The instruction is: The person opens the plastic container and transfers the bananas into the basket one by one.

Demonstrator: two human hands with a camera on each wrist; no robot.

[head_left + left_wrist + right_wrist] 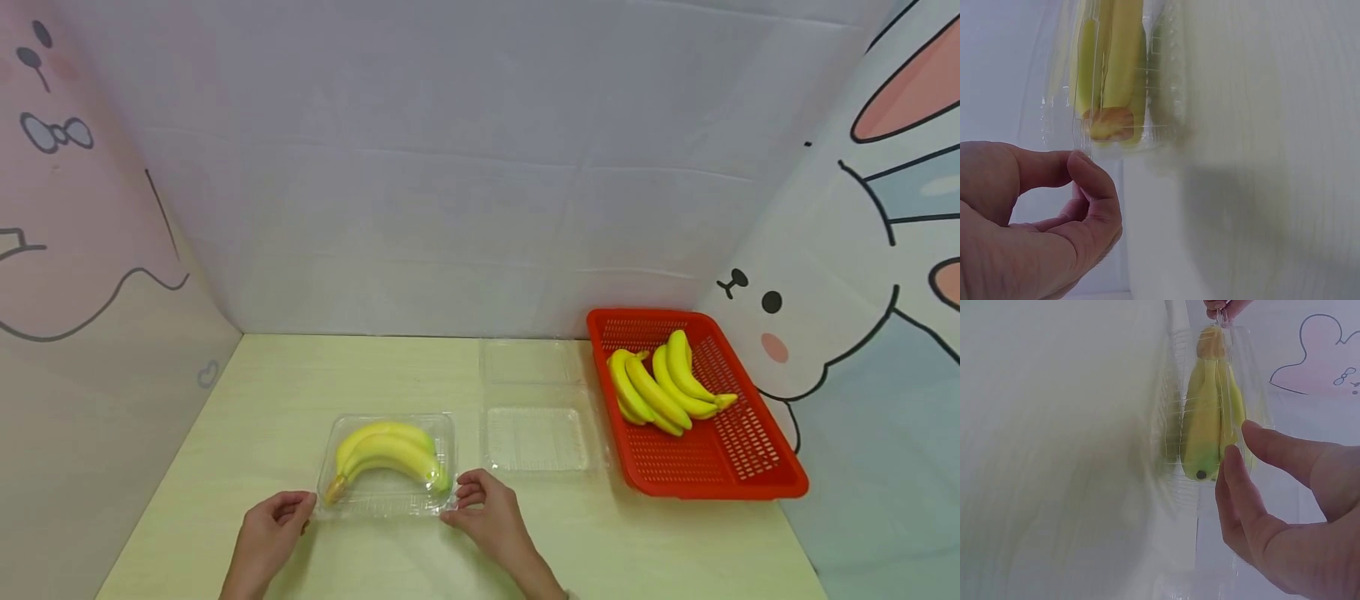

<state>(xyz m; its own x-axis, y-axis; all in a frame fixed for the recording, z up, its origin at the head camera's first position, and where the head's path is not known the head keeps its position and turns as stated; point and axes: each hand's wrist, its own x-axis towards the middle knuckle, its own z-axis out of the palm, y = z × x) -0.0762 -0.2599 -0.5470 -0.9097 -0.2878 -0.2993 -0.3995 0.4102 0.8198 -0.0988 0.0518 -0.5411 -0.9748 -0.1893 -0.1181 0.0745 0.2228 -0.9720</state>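
Note:
A clear plastic clamshell box (382, 503) lies on the table, its lid over a bunch of yellow bananas (390, 446). My left hand (266, 533) pinches the box's front left corner between thumb and index finger. At the front right corner, my right hand (495, 521) has its thumb and fingertips on the rim, one on either side. The left wrist view shows the bananas' brown stem end (1110, 124) just inside the plastic by the left fingertips. In the right wrist view the greenish tips (1200, 464) lie near the right hand.
Another clear clamshell box (536, 439) lies opened out behind and right of my right hand. Beyond it stands a red plastic basket (675, 479) with more banana bunches (648, 392). White cloth (420, 208) hangs along the table's back edge, and printed cloth hangs at both sides.

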